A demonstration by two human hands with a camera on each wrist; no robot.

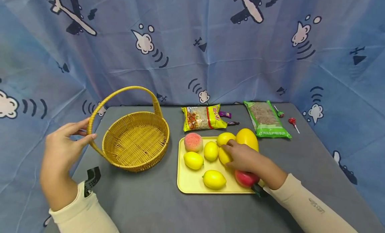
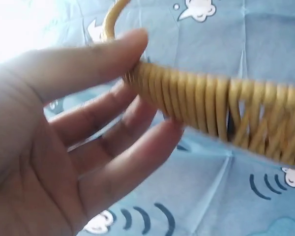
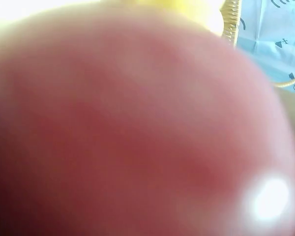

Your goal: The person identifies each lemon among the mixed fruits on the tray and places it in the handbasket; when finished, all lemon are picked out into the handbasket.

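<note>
My left hand [image 1: 64,144] pinches the handle [image 1: 103,102] of a round yellow wicker basket [image 1: 136,164] between thumb and fingers; the left wrist view shows the wrapped handle [image 2: 187,101] close up. The bottom of the basket shows bare. At the cream tray [image 1: 192,186], my right hand [image 1: 242,156] reaches down with thumb and fingers around a lemon [image 1: 224,156], partly hidden under it. More lemons [image 1: 214,179] lie about the tray, with a pink peach [image 1: 193,142] in its far left corner. A red fruit [image 1: 245,178] sits under my right wrist and fills the right wrist view.
A larger yellow fruit [image 1: 247,138] lies at the tray's far right. Behind the tray are a yellow food packet [image 1: 198,118] and small purple-wrapped sweets [image 1: 225,114]. Further right lie a green-edged bag [image 1: 266,119] and two lollipops [image 1: 292,121]. A blue patterned cloth [image 1: 180,59] hangs behind the grey table.
</note>
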